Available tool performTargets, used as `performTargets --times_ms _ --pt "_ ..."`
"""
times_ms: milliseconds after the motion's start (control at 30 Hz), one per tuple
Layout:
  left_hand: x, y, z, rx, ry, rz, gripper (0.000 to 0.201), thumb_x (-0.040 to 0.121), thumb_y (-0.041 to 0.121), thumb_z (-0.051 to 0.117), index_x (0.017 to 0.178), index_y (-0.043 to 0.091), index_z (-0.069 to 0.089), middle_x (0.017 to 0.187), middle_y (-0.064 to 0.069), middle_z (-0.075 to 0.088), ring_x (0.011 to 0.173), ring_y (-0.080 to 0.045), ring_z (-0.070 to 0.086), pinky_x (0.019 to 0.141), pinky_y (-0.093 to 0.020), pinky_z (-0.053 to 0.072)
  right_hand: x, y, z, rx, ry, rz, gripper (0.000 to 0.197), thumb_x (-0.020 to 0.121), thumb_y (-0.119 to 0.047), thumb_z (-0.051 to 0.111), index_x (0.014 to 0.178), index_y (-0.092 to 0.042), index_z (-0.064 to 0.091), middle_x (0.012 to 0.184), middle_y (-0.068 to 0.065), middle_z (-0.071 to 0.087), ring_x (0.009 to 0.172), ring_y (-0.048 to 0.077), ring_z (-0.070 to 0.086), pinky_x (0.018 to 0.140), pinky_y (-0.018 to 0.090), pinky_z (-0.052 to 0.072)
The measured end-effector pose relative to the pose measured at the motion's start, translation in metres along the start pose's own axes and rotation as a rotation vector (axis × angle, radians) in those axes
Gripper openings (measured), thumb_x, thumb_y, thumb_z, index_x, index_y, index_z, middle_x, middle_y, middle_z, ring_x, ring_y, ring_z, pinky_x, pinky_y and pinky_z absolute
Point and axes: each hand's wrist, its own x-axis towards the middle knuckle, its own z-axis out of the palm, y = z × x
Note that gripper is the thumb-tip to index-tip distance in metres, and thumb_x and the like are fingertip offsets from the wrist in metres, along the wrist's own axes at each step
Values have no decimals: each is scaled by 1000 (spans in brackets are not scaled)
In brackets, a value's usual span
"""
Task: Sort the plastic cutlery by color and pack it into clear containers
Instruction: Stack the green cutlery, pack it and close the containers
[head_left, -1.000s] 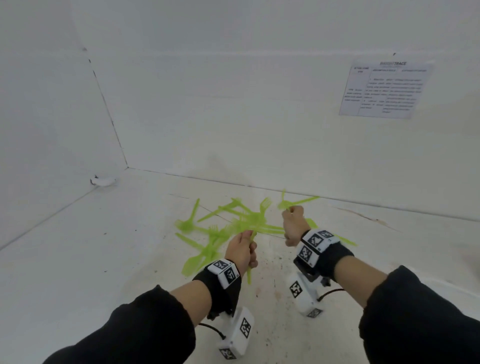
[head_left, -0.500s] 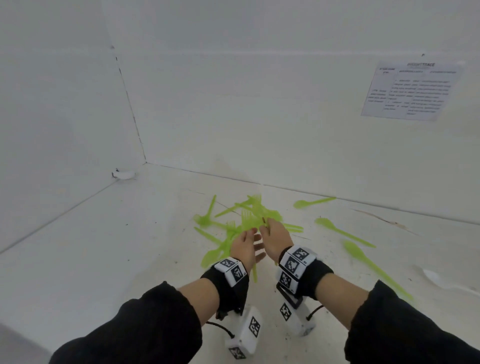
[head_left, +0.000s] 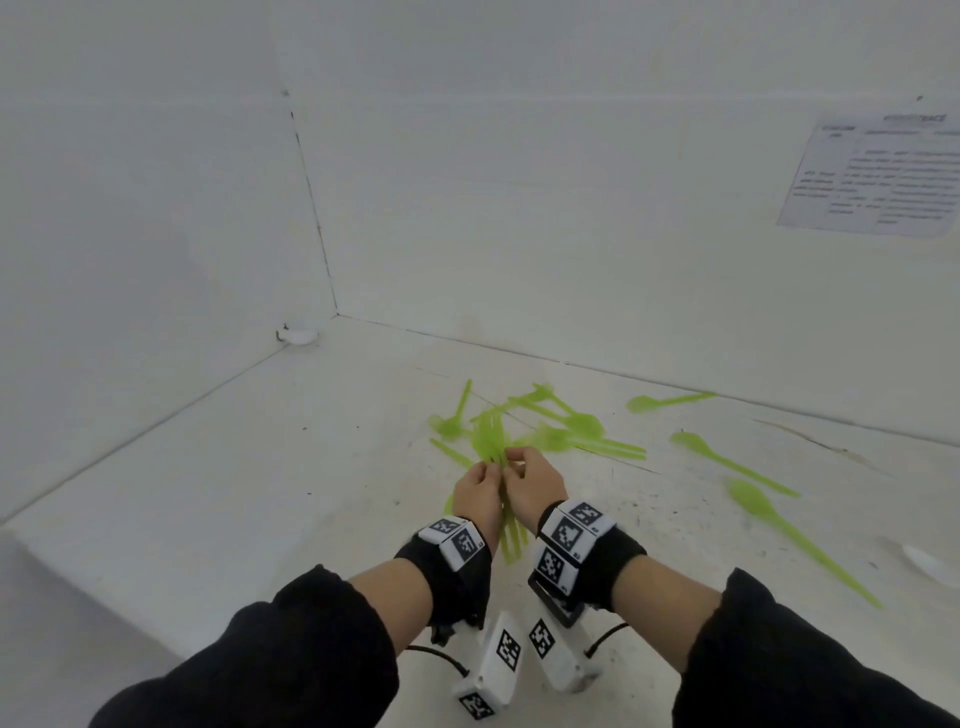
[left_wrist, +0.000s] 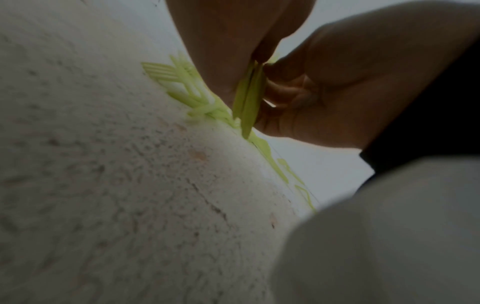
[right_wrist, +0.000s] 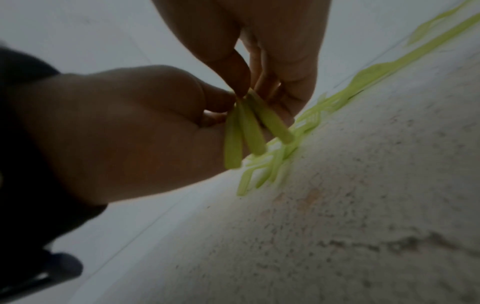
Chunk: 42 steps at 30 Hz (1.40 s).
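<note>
Green forks (head_left: 491, 441), bundled: handles pinched jointly by left hand (head_left: 478, 496) and right hand (head_left: 535, 488); loose green cutlery (head_left: 571, 423) scattered beyond the grip.

Two hands are in view, the left hand (head_left: 480, 496) and the right hand (head_left: 535, 488). Between them they pinch three green handles (right_wrist: 246, 131), seen plainly from the right wrist. Three green spoons (head_left: 727, 462) lie singly to the right of the hands on the worktop (head_left: 208, 493). The tangled green pile (head_left: 545, 426) beyond the hands overlaps too much to count. One printed sheet (head_left: 878, 176) hangs on the wall.
</note>
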Motion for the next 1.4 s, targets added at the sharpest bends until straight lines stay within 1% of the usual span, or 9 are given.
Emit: performTargets --times_ms 200,367,500,667,833,967,1033,1167,1400 --pt "1 16 -13 -22 6 -38 28 101 12 33 86 11 57 99 -21 62 84 -23 55 67 -28 44 2 -12 3 31 -70 -56 29 93 -11 50 122 -10 56 117 11 62 106 21 58 94 28 44" --pt "-3 35 -18 -107 -15 -15 36 102 11 31 134 -1 41 132 -21 51 120 -33 51 102 -45 41 17 -18 12 192 -124 4 22 87 -10 54 76 -26 45 75 0 55 62 13 50 58 24 42" --pt "-3 28 -16 -171 -37 13 36 102 10 30 134 -2 40 121 -13 56 108 -23 56 91 -33 46 15 -21 17 279 -84 39 15 92 -12 49 106 -14 51 93 4 56 88 21 54 82 34 47" --pt "1 15 -15 -71 -31 7 31 102 9 26 102 5 56 103 -14 59 88 -18 57 69 -24 48 5 -14 16 90 -92 -66 30 97 -11 41 124 -7 52 124 7 57 116 21 53 96 24 39" --pt "9 25 -19 -74 -21 -46 31 103 16 25 110 10 54 104 -12 61 77 -20 59 58 -29 52 22 -23 6 -79 -137 -112 22 91 -18 54 109 -10 64 110 9 66 102 22 62 79 21 46" --pt "17 42 -31 -61 -125 -72 27 104 21 26 107 12 51 91 -8 61 69 -20 60 50 -28 54 44 -33 1 -107 -114 -140 15 83 -26 65 71 -21 57 90 7 68 75 16 64 53 12 43" --pt "24 48 -39 -60 -154 -69 29 104 22 27 111 10 52 89 -7 61 70 -19 61 53 -30 55 50 -39 4 -104 -161 -156 9 85 -24 63 79 -18 61 84 3 67 61 6 58 43 6 39" --pt "40 56 -55 -119 -181 -80 29 104 20 29 115 10 53 89 -9 63 70 -21 57 68 -38 53 60 -47 16 -110 -260 -145 20 88 -22 59 104 -11 64 86 4 66 66 12 60 64 26 53" --pt "51 63 -58 -305 -216 -106 30 103 11 29 127 15 47 102 -8 62 81 -22 59 62 -35 56 72 -53 30 -127 -255 -136 17 88 -19 55 92 -13 71 90 15 72 86 26 69 89 39 54"
